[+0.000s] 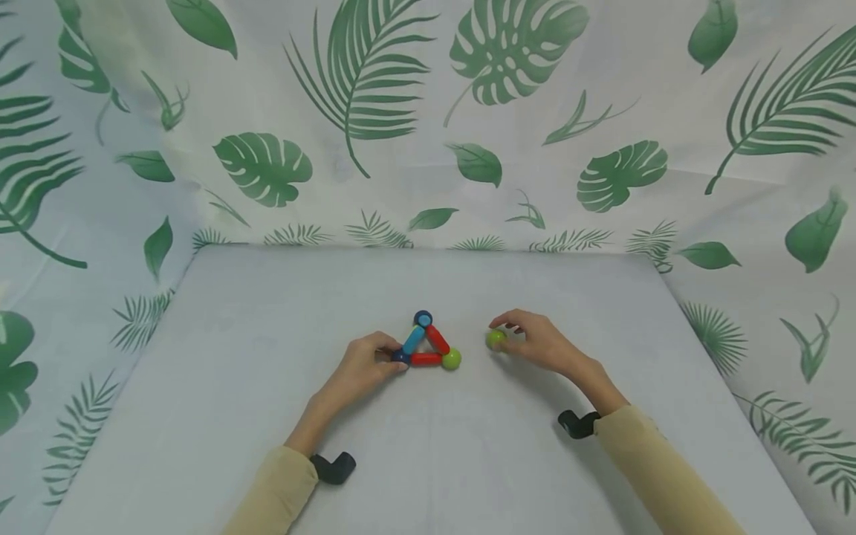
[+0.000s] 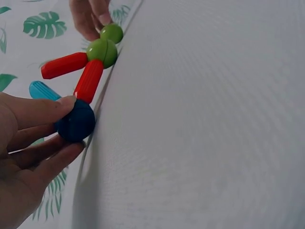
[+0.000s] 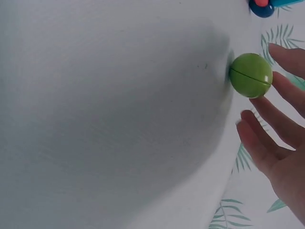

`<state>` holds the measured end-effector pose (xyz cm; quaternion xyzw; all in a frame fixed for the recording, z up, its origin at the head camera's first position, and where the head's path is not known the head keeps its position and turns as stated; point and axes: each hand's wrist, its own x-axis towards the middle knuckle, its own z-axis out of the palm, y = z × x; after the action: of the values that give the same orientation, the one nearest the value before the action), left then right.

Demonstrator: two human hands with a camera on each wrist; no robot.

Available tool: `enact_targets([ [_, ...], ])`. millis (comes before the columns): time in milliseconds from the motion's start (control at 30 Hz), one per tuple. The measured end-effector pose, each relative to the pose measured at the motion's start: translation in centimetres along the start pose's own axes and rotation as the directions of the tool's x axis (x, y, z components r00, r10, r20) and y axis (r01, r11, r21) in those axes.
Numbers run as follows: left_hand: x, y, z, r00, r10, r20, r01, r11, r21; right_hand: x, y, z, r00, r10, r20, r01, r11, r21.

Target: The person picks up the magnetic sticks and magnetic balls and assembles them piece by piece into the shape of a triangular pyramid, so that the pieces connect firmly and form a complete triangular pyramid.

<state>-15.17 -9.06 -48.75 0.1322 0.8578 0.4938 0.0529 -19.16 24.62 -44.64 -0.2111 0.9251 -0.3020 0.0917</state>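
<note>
My left hand [image 1: 361, 368] pinches a dark blue ball [image 2: 78, 121] between thumb and fingers. This ball is the near left corner of a triangle of rods and balls. A light blue rod [image 1: 414, 339] and a red rod [image 1: 426, 360] run from it. At the near right corner sits a green ball [image 1: 452, 359], and another dark blue ball [image 1: 418, 325] with a light blue round patch forms the far corner. A second red rod [image 1: 438, 339] links those two. My right hand [image 1: 538, 343] holds a separate green ball [image 3: 250, 75] at the table surface, fingers curved round it.
The white tabletop [image 1: 428, 461] lies under both hands. Leaf-patterned cloth [image 1: 401, 186] rises behind the table and along both sides. Black wrist-worn pieces [image 1: 334, 468] jut inward from both sleeves.
</note>
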Motion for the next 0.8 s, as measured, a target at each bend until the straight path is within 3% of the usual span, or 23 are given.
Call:
enact_targets([
  [200,0.0,0.0,0.0,1.000,0.031,-0.004,-0.031,0.999,0.035,0.2,0.3,0.7,0.999,-0.038,0.029,0.038,0.999,0.011],
  [433,0.0,0.2,0.0,0.999,0.052,0.011,-0.053,0.997,0.052,0.8,-0.1,0.8,0.998,-0.070,-0.001,0.070,0.997,0.019],
  [800,-0.1,0.3,-0.1,0.999,0.045,0.000,-0.045,0.998,0.053,2.3,-2.2,0.3,0.997,-0.076,-0.002,0.075,0.987,0.141],
])
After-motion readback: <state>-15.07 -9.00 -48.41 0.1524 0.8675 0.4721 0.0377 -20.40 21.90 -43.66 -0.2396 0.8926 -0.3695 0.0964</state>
